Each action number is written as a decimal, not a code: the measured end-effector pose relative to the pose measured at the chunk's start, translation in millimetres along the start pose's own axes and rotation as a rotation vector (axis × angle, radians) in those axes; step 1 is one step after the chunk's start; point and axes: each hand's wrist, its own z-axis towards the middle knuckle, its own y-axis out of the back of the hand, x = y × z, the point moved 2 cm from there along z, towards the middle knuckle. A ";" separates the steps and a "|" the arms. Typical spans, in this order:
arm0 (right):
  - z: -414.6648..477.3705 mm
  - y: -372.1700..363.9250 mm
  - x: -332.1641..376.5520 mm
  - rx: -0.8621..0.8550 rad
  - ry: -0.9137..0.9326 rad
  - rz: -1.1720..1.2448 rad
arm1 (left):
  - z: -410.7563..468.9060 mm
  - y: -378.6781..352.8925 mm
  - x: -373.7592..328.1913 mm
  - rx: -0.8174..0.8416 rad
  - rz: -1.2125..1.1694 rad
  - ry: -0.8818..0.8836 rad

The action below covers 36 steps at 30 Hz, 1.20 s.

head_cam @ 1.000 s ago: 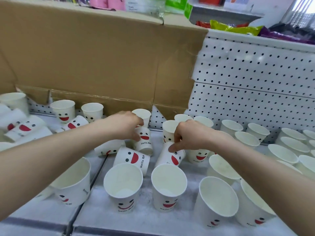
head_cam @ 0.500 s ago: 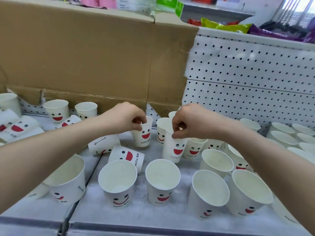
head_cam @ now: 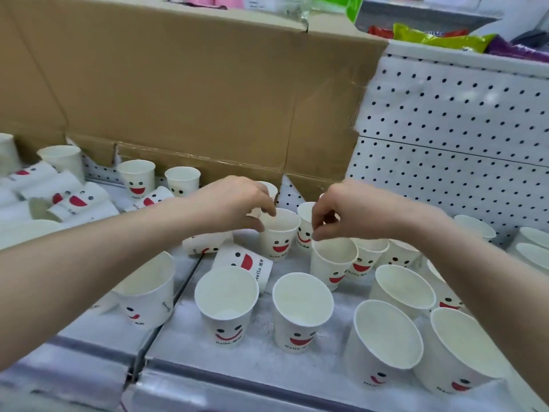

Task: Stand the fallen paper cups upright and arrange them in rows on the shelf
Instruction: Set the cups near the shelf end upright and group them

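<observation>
White paper cups with red smiley faces cover the grey shelf (head_cam: 255, 364). My left hand (head_cam: 234, 206) pinches the far rim of an upright cup (head_cam: 279, 242) in the middle. My right hand (head_cam: 344, 212) has curled fingers, its fingertips at the left rim of another upright cup (head_cam: 332, 266) just to the right. Two fallen cups (head_cam: 243, 261) (head_cam: 205, 243) lie under and in front of my left hand. Several upright cups stand in a front row (head_cam: 225, 304) (head_cam: 301, 310) (head_cam: 383, 343).
A heap of fallen cups (head_cam: 68, 200) lies at the far left, with upright ones (head_cam: 136, 179) behind it. A brown cardboard sheet (head_cam: 178, 84) leans on the white pegboard back wall (head_cam: 445, 129). More upright cups (head_cam: 534, 251) crowd the right side. Snack bags (head_cam: 439, 37) sit on the shelf above.
Both hands turned fallen cups upright. The right hand brought its cup forward and down onto the shelf; the left hand's cup now stands, and the hand still holds its rim.
</observation>
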 end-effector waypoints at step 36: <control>46.3 -2.7 77.7 -0.040 -0.184 0.071 | -16.5 3.0 94.0 0.096 -0.152 -0.240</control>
